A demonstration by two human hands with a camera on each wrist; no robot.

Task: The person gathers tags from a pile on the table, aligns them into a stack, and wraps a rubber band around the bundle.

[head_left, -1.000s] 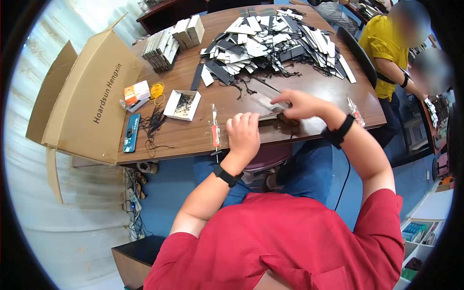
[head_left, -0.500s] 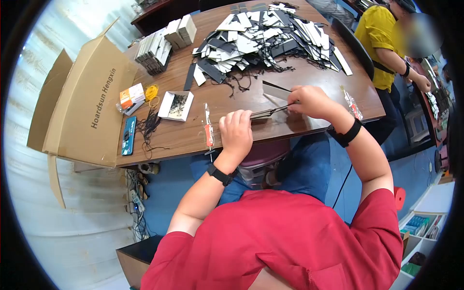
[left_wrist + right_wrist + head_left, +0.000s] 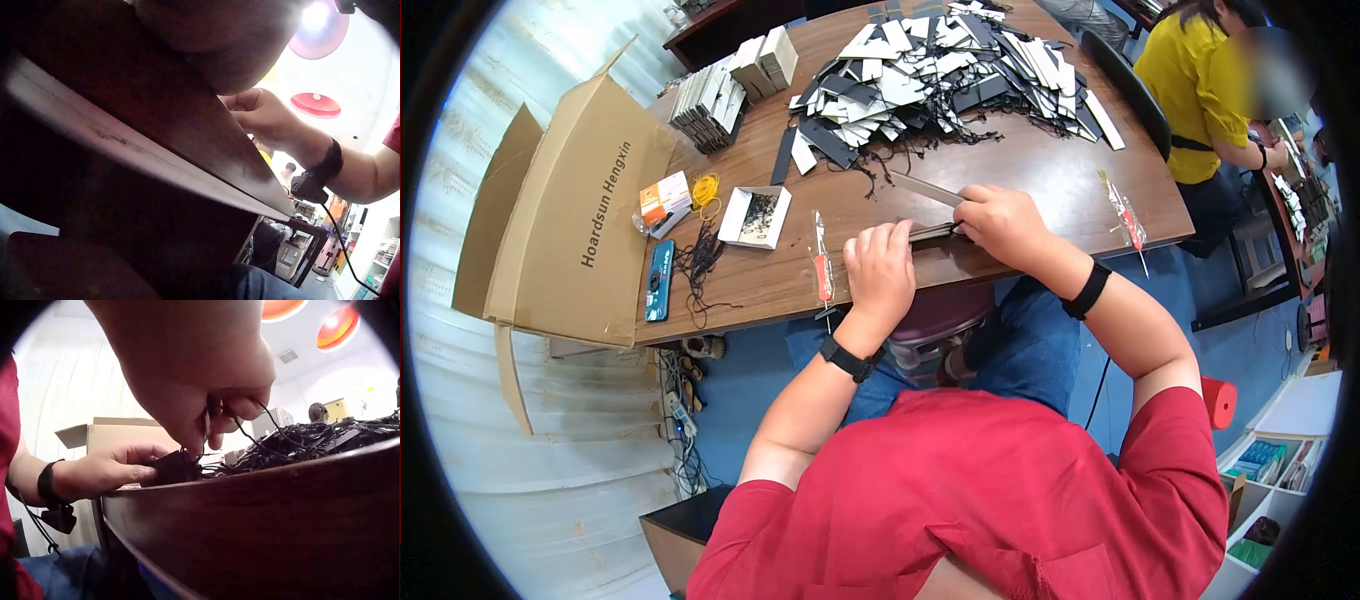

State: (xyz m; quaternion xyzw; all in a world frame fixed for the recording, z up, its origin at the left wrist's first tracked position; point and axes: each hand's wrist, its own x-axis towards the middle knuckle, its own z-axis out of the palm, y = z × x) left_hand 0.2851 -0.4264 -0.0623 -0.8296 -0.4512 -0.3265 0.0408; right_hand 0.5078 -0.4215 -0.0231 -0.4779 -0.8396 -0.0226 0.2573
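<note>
Left hand (image 3: 880, 275): gripping a small stack of flat tags (image 3: 930, 233) at the near edge of the table (image 3: 850, 190). In the right wrist view its thumb lies along the near side of the stack.

Right hand (image 3: 1005, 228): fingers pinching thin black cord (image 3: 240, 428) just beside the stack. A single flat tag (image 3: 927, 189) projects from this hand over the table, toward the left; whether it is gripped directly or by its cord cannot be told.

Beyond the hands lies a large heap of black and white tags (image 3: 940, 80) with tangled cords. To the left stand a white open box (image 3: 755, 217) with small dark pieces, loose black cords (image 3: 700, 265), yellow bands (image 3: 705, 188) and a teal item (image 3: 659, 280). Near the table's left end stands a large cardboard box (image 3: 585, 215).
</note>
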